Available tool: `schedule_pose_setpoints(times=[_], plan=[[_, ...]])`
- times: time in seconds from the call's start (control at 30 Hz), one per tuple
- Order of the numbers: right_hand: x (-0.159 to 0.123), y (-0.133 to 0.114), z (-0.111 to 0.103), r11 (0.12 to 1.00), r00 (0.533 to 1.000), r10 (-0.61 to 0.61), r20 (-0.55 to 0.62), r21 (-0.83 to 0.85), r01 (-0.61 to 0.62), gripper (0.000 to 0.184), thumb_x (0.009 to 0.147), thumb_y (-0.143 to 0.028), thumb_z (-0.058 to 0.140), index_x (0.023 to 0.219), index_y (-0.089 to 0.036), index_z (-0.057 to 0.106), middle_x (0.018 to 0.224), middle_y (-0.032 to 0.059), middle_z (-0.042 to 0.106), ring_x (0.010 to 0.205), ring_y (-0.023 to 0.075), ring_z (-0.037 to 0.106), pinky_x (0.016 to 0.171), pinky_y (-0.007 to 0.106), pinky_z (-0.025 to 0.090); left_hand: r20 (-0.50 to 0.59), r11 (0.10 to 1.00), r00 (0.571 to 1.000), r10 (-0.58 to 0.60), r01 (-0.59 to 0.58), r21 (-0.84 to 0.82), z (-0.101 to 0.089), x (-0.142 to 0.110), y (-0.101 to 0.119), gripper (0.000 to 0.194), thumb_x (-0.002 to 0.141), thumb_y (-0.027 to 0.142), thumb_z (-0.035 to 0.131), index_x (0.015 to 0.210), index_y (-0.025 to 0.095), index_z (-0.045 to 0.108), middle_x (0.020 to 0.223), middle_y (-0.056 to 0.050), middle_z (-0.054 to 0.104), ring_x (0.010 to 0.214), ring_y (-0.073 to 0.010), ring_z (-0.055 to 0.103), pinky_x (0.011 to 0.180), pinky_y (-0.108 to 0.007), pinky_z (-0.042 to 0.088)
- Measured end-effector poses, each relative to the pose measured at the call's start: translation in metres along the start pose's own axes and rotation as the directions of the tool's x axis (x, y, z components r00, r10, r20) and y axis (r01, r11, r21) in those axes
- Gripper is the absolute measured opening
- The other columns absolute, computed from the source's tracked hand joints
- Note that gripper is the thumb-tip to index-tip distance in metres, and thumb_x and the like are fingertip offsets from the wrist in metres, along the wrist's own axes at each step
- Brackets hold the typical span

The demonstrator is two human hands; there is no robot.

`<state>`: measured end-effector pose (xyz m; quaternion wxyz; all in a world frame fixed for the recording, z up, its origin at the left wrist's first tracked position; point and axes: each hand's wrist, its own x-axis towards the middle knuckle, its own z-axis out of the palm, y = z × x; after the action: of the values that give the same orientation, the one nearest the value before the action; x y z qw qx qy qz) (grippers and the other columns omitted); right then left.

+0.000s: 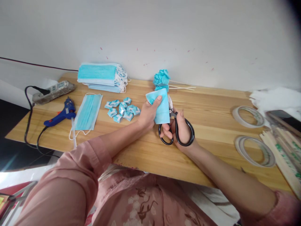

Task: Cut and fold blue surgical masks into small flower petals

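Note:
My left hand (150, 112) pinches a folded piece of light blue mask fabric (163, 110), thumb on top. My right hand (181, 127) grips black-handled scissors (185, 142), fingers through the loops. The blades lie at the fabric's right edge, partly hidden, so I cannot tell how far they reach over it. Left of my left hand lies a cluster of several small folded blue pieces with white marks (122, 110). Behind the fabric, blue fabric flowers (161, 78) rest on the table with thin pale sticks (182, 87).
A stack of blue face masks (97, 73) stands by the wall, and a single mask (88, 112) lies nearer. Left are a blue glue gun (63, 113) and a power strip (55, 92). Two tape rolls (255, 151), wrapped sticks (281, 153) and a phone (284, 119) lie right.

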<state>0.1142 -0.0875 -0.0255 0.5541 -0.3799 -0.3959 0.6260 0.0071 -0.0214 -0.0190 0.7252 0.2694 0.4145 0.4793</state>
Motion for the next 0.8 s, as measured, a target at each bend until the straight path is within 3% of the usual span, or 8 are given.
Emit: schedule_pose_setpoints(times=[0.13,0.8], plan=[[-0.0003,0.0022,-0.002,1.0,1.0,-0.012,-0.007,-0.014,0.012,0.063,0.086,-0.081,0.06,0.114,-0.024,0.058,0.058,-0.0089,0.053,0.034,0.0092,0.038,0.044,0.032,0.054,-0.002,0.998,0.998,0.059,-0.058,0.038,-0.0003,0.0004,0.0001,0.032,0.089,0.046,0.077,0.084,0.017,0.065,0.063,-0.001,0.068,0.063,-0.0159,0.069,0.072,-0.029,0.058],[-0.0008,0.0016,-0.0017,0.999,1.0,-0.019,-0.007,-0.035,0.019,0.067,0.085,-0.079,0.063,0.121,-0.023,0.058,0.058,-0.0096,0.052,0.034,0.0081,0.036,0.044,0.031,0.053,-0.01,0.999,0.999,0.05,-0.05,0.008,0.0013,0.0004,0.0001,0.03,0.089,0.042,0.078,0.083,0.016,0.065,0.063,0.0,0.068,0.06,-0.0131,0.065,0.072,-0.027,0.056]])
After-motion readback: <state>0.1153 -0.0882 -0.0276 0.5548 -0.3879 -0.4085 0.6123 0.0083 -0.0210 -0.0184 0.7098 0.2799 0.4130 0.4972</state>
